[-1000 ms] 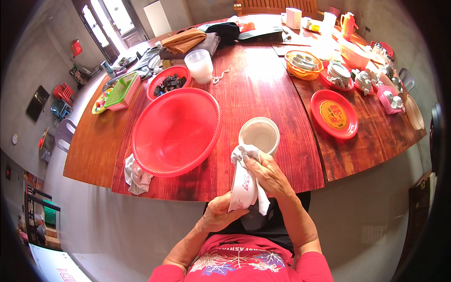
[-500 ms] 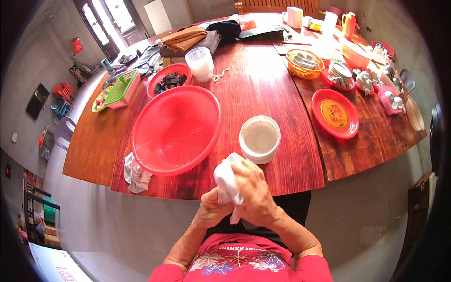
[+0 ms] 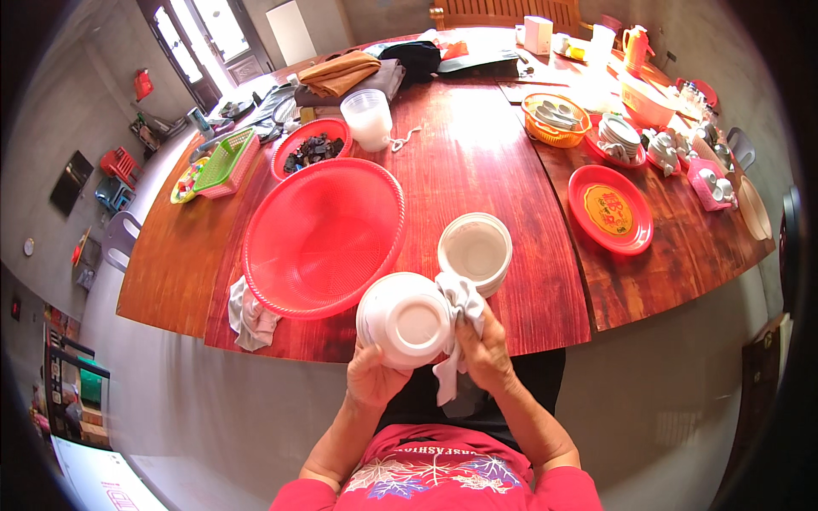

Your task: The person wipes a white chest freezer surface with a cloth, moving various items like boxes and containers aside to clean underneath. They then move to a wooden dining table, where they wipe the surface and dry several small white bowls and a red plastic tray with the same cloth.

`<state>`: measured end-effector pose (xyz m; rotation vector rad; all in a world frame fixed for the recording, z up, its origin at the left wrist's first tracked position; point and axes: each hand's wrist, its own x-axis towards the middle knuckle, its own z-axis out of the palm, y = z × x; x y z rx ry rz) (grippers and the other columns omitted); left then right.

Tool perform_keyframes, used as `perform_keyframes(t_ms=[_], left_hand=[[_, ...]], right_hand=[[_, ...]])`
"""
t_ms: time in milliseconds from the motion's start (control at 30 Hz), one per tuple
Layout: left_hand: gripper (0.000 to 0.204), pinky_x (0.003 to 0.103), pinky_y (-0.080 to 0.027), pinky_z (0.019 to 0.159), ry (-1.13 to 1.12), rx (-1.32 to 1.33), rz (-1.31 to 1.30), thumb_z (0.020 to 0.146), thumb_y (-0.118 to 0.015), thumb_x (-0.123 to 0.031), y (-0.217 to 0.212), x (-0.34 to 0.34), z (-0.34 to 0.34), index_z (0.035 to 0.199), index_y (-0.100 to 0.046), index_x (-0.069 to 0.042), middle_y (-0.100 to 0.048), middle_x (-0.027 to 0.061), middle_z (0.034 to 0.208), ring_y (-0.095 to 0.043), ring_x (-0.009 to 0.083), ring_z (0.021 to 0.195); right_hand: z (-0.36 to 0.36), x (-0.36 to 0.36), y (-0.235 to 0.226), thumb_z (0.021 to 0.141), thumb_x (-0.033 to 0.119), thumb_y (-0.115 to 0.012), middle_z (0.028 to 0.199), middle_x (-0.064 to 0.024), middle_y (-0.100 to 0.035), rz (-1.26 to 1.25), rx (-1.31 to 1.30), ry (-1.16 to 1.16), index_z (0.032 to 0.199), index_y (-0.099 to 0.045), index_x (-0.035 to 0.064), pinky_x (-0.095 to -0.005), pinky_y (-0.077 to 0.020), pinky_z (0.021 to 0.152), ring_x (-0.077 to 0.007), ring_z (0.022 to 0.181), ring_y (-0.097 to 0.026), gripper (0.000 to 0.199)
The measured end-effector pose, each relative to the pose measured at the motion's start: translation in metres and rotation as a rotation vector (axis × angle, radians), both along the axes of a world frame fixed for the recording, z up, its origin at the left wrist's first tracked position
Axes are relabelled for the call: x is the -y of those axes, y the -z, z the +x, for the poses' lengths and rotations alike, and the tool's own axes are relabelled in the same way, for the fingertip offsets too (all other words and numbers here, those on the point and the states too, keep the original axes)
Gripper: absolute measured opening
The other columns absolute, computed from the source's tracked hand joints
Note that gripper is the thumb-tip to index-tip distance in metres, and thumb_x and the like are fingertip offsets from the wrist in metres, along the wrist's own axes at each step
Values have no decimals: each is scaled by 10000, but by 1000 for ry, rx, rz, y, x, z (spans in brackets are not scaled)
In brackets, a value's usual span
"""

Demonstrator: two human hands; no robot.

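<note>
A white bowl (image 3: 407, 319) is tipped over in my left hand (image 3: 375, 375), its round foot turned toward me. My left fingers grip it at the lower left. On its other side, my right hand (image 3: 484, 345) clasps a crumpled white cloth (image 3: 461, 300) against the rim; one end of the cloth dangles below. Just beyond the cloth, a stack of white bowls (image 3: 475, 249) stands upright on the wooden table (image 3: 532, 289). A large, empty red plastic basket (image 3: 319, 234) lies to the left of the stack, close behind the held bowl.
Another cloth (image 3: 252, 317) hangs at the table's front edge. Behind the basket are a red basin (image 3: 277, 153) of dark pieces and a translucent bucket (image 3: 367, 123). On the right stand a red tray (image 3: 645, 234), an orange basket (image 3: 555, 136) of spoons and stacked dishes (image 3: 619, 132).
My hands were close together around the bunched cloth; now they are further apart. The bowl has come into plain view with its base toward me, and the cloth is at its right rim.
</note>
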<state>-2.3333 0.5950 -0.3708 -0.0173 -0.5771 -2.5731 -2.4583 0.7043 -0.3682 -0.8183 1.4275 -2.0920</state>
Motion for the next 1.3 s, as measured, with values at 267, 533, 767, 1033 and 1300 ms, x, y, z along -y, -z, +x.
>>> perform_keyframes(t_ms=[267,533,767,1033,1300], left_hand=[[602,458,-421,1000,15,117,-77,824,-570,-108,-9,-4,-13,1367,-325,-24,-473,146,1302,-480,281,1212],[549,356,-425,993,-20,229,-339,813,-651,-26,4,-5,-9,1313,-426,-19,-555,92,1227,-537,186,1133],[494,332,-413,986,-30,120,-333,851,-640,-56,1,-8,-11,1305,-448,-33,-561,76,1209,-526,167,1138],[443,318,-416,965,-102,184,-401,883,-570,-15,-3,-14,-9,1310,-452,-34,-565,61,1198,-533,140,1107],[345,291,-464,904,-202,338,-343,946,-544,-228,-6,-9,-14,1227,-521,-29,-618,59,1108,-581,123,1012]], right_hand=[[-18,-7,-21,816,-47,-558,1093,-164,-526,24,-715,220,1083,-597,-31,-343,-467,826,-281,978,-567,270],[-23,-9,-37,681,-7,-650,1081,-159,-506,-27,-854,-44,973,-624,-22,-414,-433,867,-317,986,-517,294],[-4,-9,-36,630,131,-693,1075,-122,-542,76,-1281,186,985,-618,4,-419,-440,811,-308,926,-526,384],[-27,-9,-23,654,4,-592,1012,-183,-535,32,-824,189,1021,-579,-33,-440,-443,825,-371,914,-517,369],[10,-9,-14,559,183,-725,1103,-20,-525,45,-1415,235,868,-610,109,-376,-340,818,-227,1016,-472,338]])
